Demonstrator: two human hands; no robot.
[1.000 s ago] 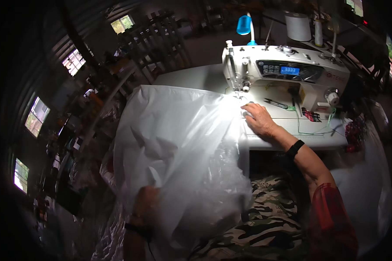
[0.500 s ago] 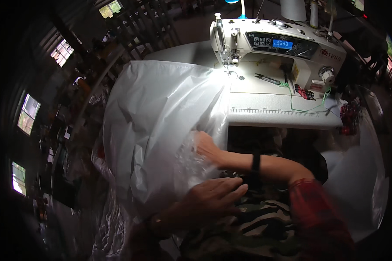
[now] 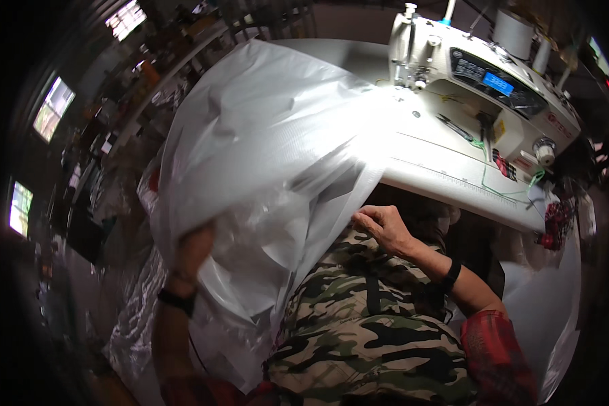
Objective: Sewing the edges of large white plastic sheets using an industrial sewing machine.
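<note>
A large white, slightly see-through plastic sheet [image 3: 250, 135] spreads from under the needle area of a white sewing machine [image 3: 484, 74] toward my lap, its near part hanging in loose folds. My right hand [image 3: 386, 229] is closed at the sheet's right edge, fingertips pinching it just below the machine bed. At the sheet's lower left is my left hand [image 3: 195, 249], smeared by motion. Its fingers go behind a fold of the sheet, so their grip is hidden.
Thread snips [image 3: 457, 127], green thread [image 3: 504, 191] and red plaid scraps [image 3: 559, 215] lie about the machine bed [image 3: 446, 172]. Crumpled clear plastic [image 3: 134, 331] hangs at the left. More white sheeting [image 3: 545, 291] is at the right. Camouflage cloth [image 3: 379, 338] covers my lap.
My hands have moved apart: the left to the far left, the right rightward to the sheet's edge. The sheet's near part has shifted and folded. The whole view has turned somewhat.
</note>
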